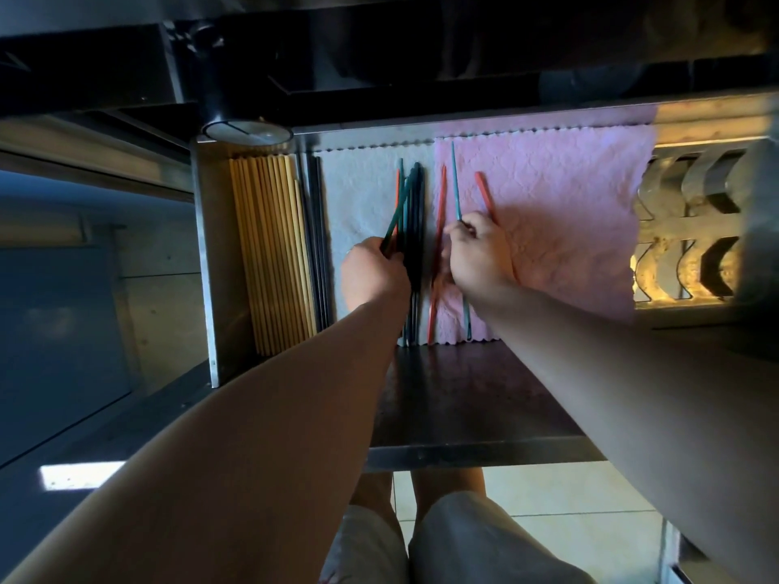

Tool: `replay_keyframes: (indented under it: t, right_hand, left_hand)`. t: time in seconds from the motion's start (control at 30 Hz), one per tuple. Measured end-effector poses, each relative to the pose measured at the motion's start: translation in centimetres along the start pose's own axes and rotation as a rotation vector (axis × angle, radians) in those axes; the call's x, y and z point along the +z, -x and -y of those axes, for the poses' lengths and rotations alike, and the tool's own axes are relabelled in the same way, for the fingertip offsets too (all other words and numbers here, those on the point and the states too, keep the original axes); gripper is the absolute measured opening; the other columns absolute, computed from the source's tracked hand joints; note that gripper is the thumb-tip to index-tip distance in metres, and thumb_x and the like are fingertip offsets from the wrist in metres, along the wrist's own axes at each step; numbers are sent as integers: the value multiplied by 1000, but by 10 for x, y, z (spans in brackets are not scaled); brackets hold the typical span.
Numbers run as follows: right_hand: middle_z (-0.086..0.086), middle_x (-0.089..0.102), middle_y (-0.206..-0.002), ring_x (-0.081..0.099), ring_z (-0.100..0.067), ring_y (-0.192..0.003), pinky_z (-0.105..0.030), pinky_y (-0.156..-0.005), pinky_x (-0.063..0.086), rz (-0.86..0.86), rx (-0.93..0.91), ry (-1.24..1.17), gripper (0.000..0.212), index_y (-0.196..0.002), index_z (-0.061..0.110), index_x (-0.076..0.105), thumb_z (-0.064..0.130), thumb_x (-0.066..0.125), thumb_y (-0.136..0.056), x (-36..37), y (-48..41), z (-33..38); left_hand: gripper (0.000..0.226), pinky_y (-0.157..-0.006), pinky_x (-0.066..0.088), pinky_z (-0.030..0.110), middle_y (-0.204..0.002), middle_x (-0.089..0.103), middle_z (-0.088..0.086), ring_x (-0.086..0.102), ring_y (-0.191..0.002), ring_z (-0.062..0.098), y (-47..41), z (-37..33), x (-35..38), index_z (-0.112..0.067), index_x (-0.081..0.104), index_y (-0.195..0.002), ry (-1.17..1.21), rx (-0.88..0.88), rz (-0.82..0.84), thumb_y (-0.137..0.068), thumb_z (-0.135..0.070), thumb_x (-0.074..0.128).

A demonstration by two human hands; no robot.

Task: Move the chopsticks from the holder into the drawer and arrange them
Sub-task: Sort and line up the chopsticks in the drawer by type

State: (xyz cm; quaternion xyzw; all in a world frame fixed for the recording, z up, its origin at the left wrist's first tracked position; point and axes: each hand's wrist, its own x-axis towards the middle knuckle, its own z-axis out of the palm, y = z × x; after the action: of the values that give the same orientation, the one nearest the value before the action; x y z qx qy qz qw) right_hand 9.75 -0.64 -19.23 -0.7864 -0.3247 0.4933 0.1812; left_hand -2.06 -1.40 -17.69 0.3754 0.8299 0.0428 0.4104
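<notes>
The open metal drawer (463,451) is lined with a white cloth (358,191) and a pink cloth (569,196). My left hand (371,276) grips a dark green chopstick (398,208), tilted over a row of dark, teal and red chopsticks (415,196) on the white cloth. My right hand (478,255) pinches a thin teal chopstick (455,179) on the pink cloth. A red chopstick (438,221) lies left of that hand, and another red one (484,196) runs partly under it. Wooden chopsticks (269,246) fill the drawer's left side.
A round holder (246,130) stands on the dark counter behind the drawer's left corner. Black chopsticks (318,229) lie beside the wooden ones. A metal rack with curved slots (691,229) fills the drawer's right end. My legs and the tiled floor (569,499) show below.
</notes>
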Motion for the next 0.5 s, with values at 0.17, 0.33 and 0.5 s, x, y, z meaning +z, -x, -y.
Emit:
replay_keyframes:
  t: [0.17,0.33,0.5]
  right_hand:
    - [6,57,-57,51,-17,-49,-30,-54,40,11,22,-67,25,-71,28,55,21,45,-93,1,2,-4]
    - [8,54,-57,51,-16,-54,-28,-58,40,-32,-3,-14,18,-80,22,61,18,48,-92,4,3,-10]
    - [3,51,-60,52,-24,-62,-34,-60,42,-32,4,-15,15,-81,21,61,19,49,-90,5,6,-11]
  left_hand:
    - [17,-65,43,30,-96,66,8,60,-82,25,-1,1,7,-11,69,-102,-32,74,-23,-88,-18,62]
    - [17,-64,44,30,-92,68,8,61,-82,27,1,2,9,-12,69,-103,-57,77,-26,-90,-20,60]
    - [18,-64,43,31,-95,68,7,62,-85,27,2,0,10,-14,66,-107,-74,85,-26,-91,-19,59]
